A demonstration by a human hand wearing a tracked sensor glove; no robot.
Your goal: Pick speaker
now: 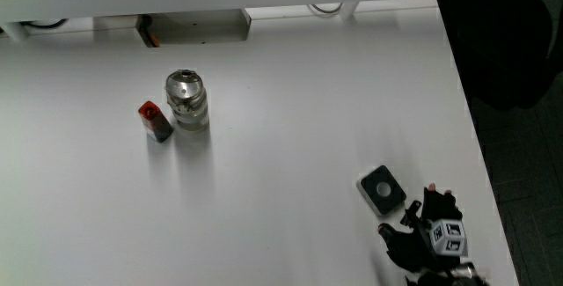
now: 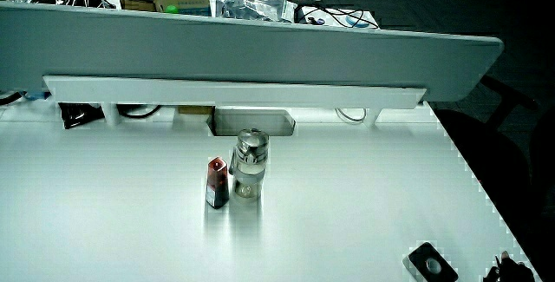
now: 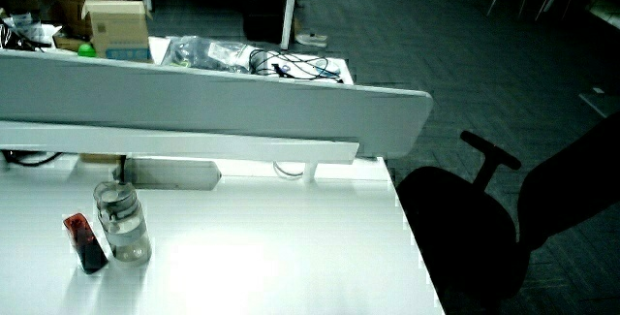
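Note:
The speaker [image 1: 382,189] is a small flat black square with a pale rim, lying on the white table [image 1: 290,145] close to the table's edge. In a side view the speaker [image 2: 431,263] shows lying flat. The gloved hand [image 1: 428,231], with the patterned cube on its back, hovers just beside the speaker, nearer to the person. Its fingers are spread and hold nothing; a small gap separates them from the speaker. Only the fingertips [image 2: 506,270] show in a side view.
A glass jar with a metal lid [image 1: 186,99] stands upright mid-table, with a small red and black object [image 1: 156,121] touching or nearly touching it; both side views show the jar [image 2: 250,167] [image 3: 122,223]. A dark office chair [image 3: 465,218] stands off the table's edge.

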